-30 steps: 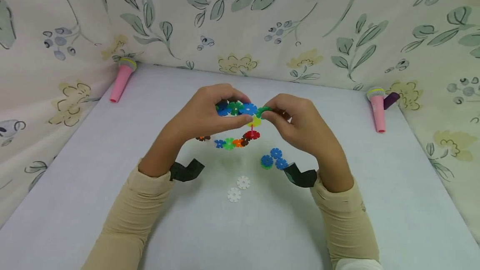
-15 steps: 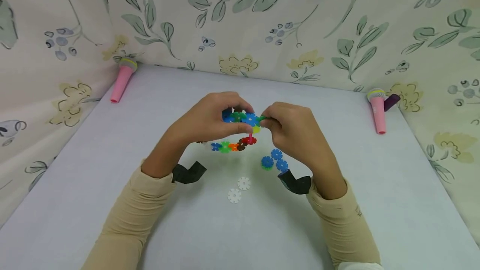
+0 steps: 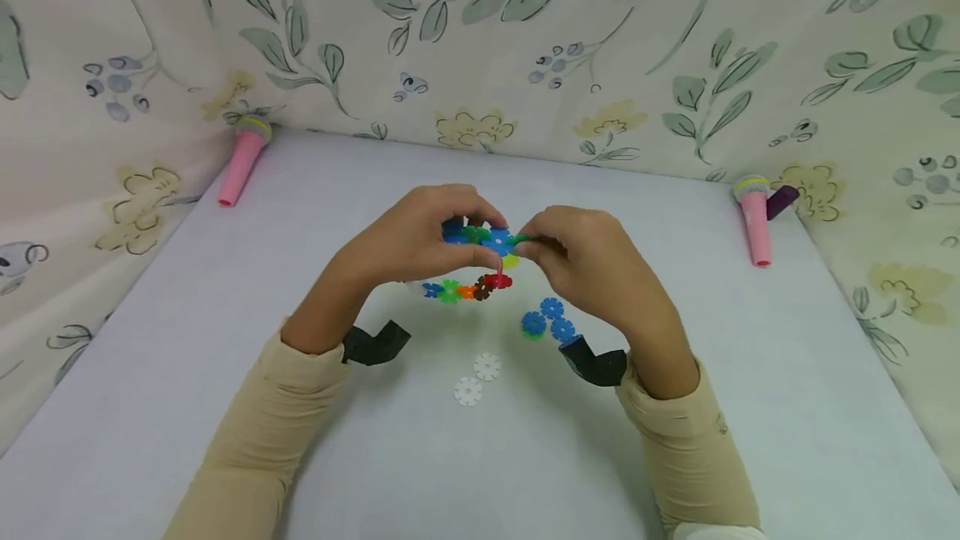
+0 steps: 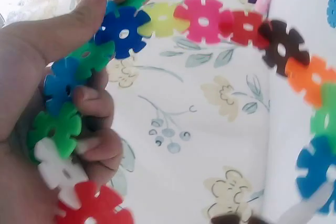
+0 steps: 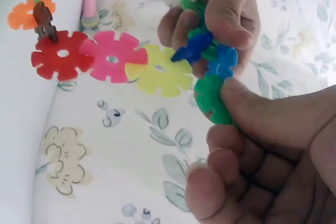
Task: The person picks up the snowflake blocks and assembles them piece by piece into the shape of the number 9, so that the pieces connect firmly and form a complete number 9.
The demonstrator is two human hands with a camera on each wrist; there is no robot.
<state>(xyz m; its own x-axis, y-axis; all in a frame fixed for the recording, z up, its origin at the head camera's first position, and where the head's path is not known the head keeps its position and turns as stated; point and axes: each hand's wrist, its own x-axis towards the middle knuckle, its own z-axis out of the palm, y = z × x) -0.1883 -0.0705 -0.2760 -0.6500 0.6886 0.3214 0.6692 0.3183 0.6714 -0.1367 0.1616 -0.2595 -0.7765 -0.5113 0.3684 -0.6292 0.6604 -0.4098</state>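
Disc chain (image 4: 194, 19) in left fingers (image 4: 98, 103): blue, green, white, red, pink, yellow, brown, orange; green disc (image 5: 210, 95) in right fingers (image 5: 249, 109). Below fingers: blue discs (image 3: 562, 329), white discs (image 3: 468, 391), white bench (image 3: 375, 457). Beyond fingers: cream cloth (image 3: 510, 57), green-leaf and yellow-flower print.

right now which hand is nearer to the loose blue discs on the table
Right. In the head view the right hand appears just above the loose blue discs; the left hand is farther off, up and to their left.

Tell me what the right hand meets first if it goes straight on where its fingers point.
Likely the blue disc beside the green disc that the right hand pinches, then perhaps the left hand. Depth in the head view is unclear.
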